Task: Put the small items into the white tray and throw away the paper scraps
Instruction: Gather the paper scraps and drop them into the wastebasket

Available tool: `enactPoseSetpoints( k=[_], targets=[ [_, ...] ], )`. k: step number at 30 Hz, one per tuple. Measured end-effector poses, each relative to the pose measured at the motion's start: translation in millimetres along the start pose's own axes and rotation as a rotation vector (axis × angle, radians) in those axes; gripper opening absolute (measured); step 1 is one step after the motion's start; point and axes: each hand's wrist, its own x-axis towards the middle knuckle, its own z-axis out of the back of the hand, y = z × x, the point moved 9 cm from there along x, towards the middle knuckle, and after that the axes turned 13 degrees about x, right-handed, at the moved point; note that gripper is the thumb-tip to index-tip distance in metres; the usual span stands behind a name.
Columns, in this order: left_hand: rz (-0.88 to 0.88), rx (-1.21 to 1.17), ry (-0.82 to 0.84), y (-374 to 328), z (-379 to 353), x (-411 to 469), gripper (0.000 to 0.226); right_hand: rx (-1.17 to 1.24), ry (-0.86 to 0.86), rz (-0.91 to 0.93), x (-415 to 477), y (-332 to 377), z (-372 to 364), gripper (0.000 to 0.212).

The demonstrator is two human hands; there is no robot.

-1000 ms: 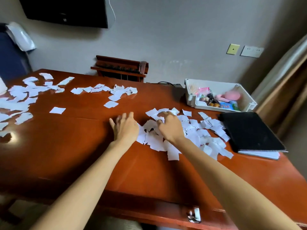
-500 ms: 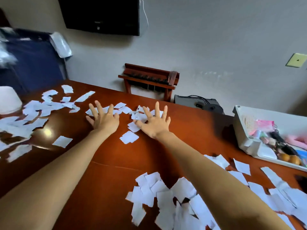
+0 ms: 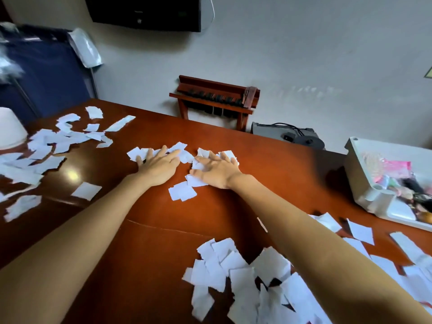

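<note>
White paper scraps lie all over the red-brown wooden table (image 3: 145,249). My left hand (image 3: 159,166) and my right hand (image 3: 215,170) rest flat, fingers spread, on a small cluster of scraps (image 3: 183,194) at the far middle of the table. A big pile of scraps (image 3: 245,284) lies near me under my right forearm. More scraps (image 3: 46,146) cover the left side. The white tray (image 3: 364,183) stands at the right edge, holding several small colourful items (image 3: 397,174).
A white rounded object (image 3: 9,129) sits at the table's far left. Behind the table stand a wooden rack (image 3: 215,99), a grey device with a cable (image 3: 287,134) and a dark blue chair (image 3: 44,76). A black screen (image 3: 145,12) hangs on the wall.
My hands left the near pile, reached to the far middle cluster, and now lie pressed flat on those scraps. The view swung left and closer to the table.
</note>
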Motion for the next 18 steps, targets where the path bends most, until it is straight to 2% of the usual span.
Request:
enactPoseSetpoints(
  k=[2, 10, 15, 18],
  targets=[
    [-0.006, -0.026, 0.044, -7.1, -6.4, -16.9, 0.046, 0.021, 0.008, -0.011, -23.8, -6.0, -0.5, 0.059],
    [-0.155, -0.008, 0.039, -86.4, -29.1, -129.9, 0.048, -0.006, -0.041, -0.161, -139.0, -47.7, -3.9, 0.050],
    [-0.267, -0.154, 0.072, -136.2, -24.7, -175.7, 0.049, 0.085, -0.264, -0.193, -208.5, -76.1, 26.0, 0.049],
    [-0.253, -0.225, 0.010, -150.8, -6.8, -198.2, 0.050, 0.123, -0.449, -0.191, -250.0, -99.8, 50.2, 0.047]
  ],
)
